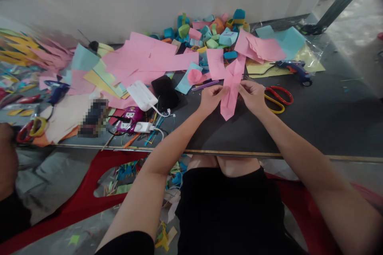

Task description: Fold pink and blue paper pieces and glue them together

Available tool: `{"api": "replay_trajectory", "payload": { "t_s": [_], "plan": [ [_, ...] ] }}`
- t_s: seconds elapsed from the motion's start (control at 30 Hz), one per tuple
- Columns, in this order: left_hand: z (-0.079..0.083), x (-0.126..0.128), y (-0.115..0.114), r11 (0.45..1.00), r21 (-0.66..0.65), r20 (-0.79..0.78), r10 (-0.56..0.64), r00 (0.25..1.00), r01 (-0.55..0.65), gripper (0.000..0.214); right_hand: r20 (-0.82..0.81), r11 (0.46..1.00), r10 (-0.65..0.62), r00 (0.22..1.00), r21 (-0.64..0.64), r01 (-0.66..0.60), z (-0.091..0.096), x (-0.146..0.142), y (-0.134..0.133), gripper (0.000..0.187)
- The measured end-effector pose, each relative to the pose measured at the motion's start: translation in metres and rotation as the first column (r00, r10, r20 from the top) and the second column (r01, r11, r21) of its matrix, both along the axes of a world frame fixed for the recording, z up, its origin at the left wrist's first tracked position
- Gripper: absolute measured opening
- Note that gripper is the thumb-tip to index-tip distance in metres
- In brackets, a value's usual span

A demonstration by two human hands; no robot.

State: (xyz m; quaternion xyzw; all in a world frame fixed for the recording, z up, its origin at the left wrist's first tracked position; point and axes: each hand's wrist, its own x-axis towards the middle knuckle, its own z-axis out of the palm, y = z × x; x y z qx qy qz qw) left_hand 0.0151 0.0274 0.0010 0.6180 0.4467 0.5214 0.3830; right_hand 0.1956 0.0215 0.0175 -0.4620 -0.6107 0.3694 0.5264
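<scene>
A long strip of folded pink paper (231, 91) is held upright over the dark table, its lower end coming to a point. My left hand (211, 97) pinches its left edge between thumb and fingers. On the opposite edge, my right hand (253, 95) grips the same paper. Creases run along the strip's middle. Red and yellow handled scissors (278, 97) lie just right of my right hand, their blades hidden. A purple pen (205, 85) rests beyond my left hand, beside a pink paper roll (194, 76) on light blue paper.
Pink sheets (143, 57) spread across the back left, with a pile of small folded paper pieces (209, 32) by the wall. A blue glue gun (295, 69) lies right. A white power bank (142, 95), black phone (165, 92) and purple power strip (130, 119) sit left. Another person's arm (6, 159) shows far left.
</scene>
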Motion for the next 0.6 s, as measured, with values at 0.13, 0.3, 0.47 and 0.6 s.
{"api": "replay_trajectory", "payload": {
  "t_s": [0.13, 0.3, 0.47, 0.6],
  "plan": [
    [-0.004, 0.0, 0.001, 1.0, 0.006, -0.005, 0.009, 1.0, -0.009, 0.042, -0.001, 1.0, 0.005, 1.0, -0.003, -0.005, 0.001, 0.0, 0.0, 0.065],
    [-0.01, -0.001, 0.006, 0.999, 0.028, -0.021, 0.028, 0.999, -0.028, 0.04, -0.024, 1.0, -0.001, 1.0, -0.014, 0.001, -0.001, 0.0, 0.001, 0.067],
    [-0.008, -0.008, 0.011, 0.994, 0.101, -0.048, 0.043, 0.998, -0.038, 0.04, -0.033, 0.999, 0.002, 0.999, -0.051, -0.003, -0.005, 0.0, 0.003, 0.068],
    [-0.004, -0.017, 0.013, 0.95, 0.306, -0.238, 0.139, 0.961, -0.062, 0.041, -0.018, 0.997, 0.014, 1.0, -0.075, -0.015, -0.009, 0.0, 0.005, 0.067]
  ]
}}
